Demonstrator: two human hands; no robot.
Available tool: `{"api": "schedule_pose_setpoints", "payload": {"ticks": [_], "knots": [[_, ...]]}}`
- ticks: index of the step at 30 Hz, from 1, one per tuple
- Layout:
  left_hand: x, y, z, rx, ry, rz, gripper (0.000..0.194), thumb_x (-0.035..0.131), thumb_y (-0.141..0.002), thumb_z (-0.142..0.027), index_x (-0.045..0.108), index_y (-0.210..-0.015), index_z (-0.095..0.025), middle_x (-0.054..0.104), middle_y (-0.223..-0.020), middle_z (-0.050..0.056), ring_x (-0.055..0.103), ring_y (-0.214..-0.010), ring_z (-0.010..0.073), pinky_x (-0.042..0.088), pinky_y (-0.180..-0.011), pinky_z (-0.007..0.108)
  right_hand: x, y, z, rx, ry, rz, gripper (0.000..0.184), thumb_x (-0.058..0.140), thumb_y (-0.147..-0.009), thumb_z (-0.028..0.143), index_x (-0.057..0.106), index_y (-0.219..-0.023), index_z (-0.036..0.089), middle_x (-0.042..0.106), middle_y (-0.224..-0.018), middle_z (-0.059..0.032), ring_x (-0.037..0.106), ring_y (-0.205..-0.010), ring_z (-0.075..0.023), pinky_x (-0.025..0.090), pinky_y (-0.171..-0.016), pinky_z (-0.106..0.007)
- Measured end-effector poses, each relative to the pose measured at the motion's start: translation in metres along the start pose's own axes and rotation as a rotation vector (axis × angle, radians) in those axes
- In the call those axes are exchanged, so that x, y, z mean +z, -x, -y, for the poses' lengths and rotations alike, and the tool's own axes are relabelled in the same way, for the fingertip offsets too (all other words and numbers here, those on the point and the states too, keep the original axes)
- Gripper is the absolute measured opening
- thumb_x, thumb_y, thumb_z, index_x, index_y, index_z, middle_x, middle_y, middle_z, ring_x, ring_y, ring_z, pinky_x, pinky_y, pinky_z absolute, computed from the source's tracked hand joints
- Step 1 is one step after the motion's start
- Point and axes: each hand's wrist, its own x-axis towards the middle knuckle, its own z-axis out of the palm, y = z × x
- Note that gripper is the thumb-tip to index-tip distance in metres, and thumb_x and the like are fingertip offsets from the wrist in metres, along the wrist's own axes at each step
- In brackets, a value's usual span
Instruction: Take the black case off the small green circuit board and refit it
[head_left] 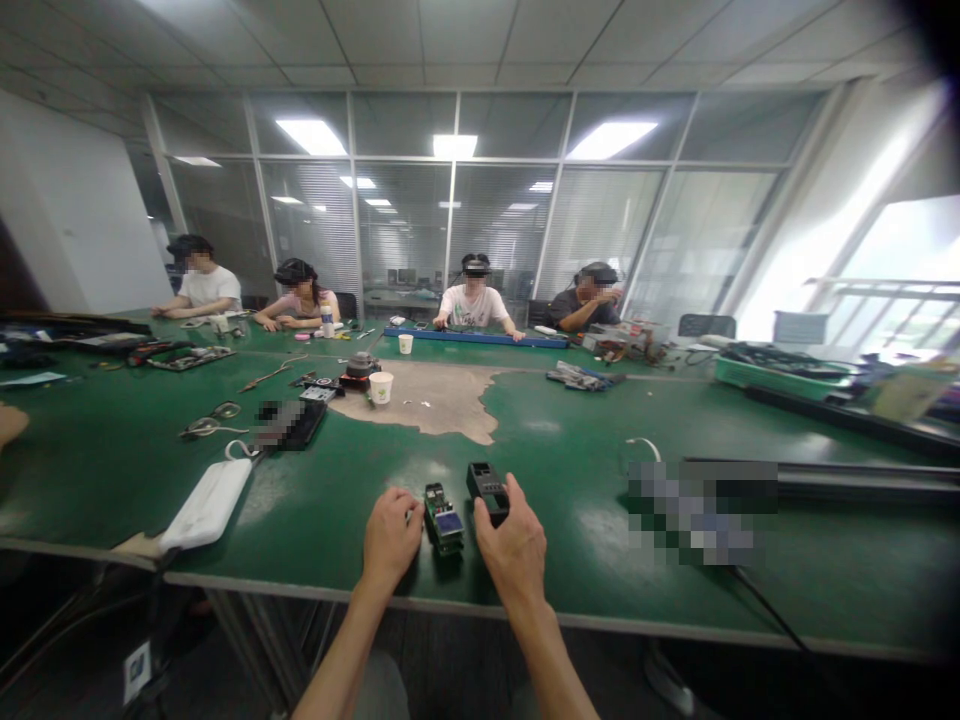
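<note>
While left hand [391, 538] steadies board [443, 517], right hand [513, 545] grips casing [488, 491].

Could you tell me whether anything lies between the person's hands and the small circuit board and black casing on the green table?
Nothing visible does: the left hand touches the circuit board, and the right hand grips the black casing beside it.

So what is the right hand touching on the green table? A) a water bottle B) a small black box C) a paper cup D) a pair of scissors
B: the right hand has its fingers on the small black box, next to the green circuit board by the left hand.
</note>
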Motion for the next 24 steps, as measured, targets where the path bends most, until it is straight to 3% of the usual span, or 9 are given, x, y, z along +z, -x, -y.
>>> {"api": "schedule_pose_setpoints", "payload": {"ticks": [4, 7, 14, 19, 24], "knots": [[0.0, 0.0, 0.0, 0.016, -0.005, -0.003, 0.025, 0.048, -0.089, -0.027, 0.068, -0.075, -0.018, 0.062, -0.096, 0.006, 0.057, -0.094, 0.0166, 0.043, -0.089, 0.03, 0.006, 0.007, -0.016, 0.032, 0.07, 0.053, 0.065, 0.05, -0.083, 0.037, 0.04, -0.138, 0.004, 0.064, -0.113, -0.0189, 0.062, -0.1, -0.0276, 0.045, -0.086, -0.035], [0.0, 0.0, 0.001, 0.024, -0.005, -0.004, 0.025, 0.047, -0.089, -0.027, 0.068, -0.076, -0.019, 0.062, -0.096, 0.006, 0.057, -0.093, 0.0167, 0.043, -0.088, 0.031, 0.012, 0.012, -0.022, 0.026, 0.089, 0.06, 0.066, 0.05, -0.083, 0.038, 0.04, -0.137, 0.002, 0.062, -0.118, -0.02, 0.06, -0.104, -0.0287, 0.044, -0.089, -0.036], [-0.001, 0.0, 0.0, 0.019, -0.015, 0.008, 0.026, 0.046, -0.089, -0.027, 0.068, -0.076, -0.018, 0.062, -0.097, 0.007, 0.057, -0.093, 0.0171, 0.043, -0.09, 0.032, 0.013, 0.016, -0.026, -0.005, 0.115, 0.012, 0.06, 0.054, -0.083, 0.047, 0.053, -0.125, 0.004, 0.064, -0.11, -0.0209, 0.059, -0.102, -0.0302, 0.044, -0.087, -0.038], [-0.001, 0.0, 0.0, 0.009, -0.011, 0.011, 0.026, 0.047, -0.088, -0.027, 0.068, -0.076, -0.018, 0.062, -0.097, 0.007, 0.057, -0.093, 0.0173, 0.043, -0.089, 0.031, 0.0, 0.012, -0.016, 0.08, 0.129, 0.058, 0.049, 0.053, -0.083, 0.048, 0.06, -0.117, 0.014, 0.067, -0.087, -0.0122, 0.063, -0.084, -0.0269, 0.045, -0.075, -0.034], [0.0, -0.001, 0.001, 0.005, -0.002, 0.006, 0.024, 0.048, -0.088, -0.027, 0.067, -0.075, -0.019, 0.063, -0.094, 0.006, 0.057, -0.093, 0.0169, 0.043, -0.088, 0.03, -0.013, 0.01, 0.014, 0.068, -0.041, 0.044, 0.051, 0.051, -0.084, 0.05, 0.058, -0.122, 0.016, 0.069, -0.1, -0.0117, 0.065, -0.091, -0.0259, 0.046, -0.08, -0.033]]}}
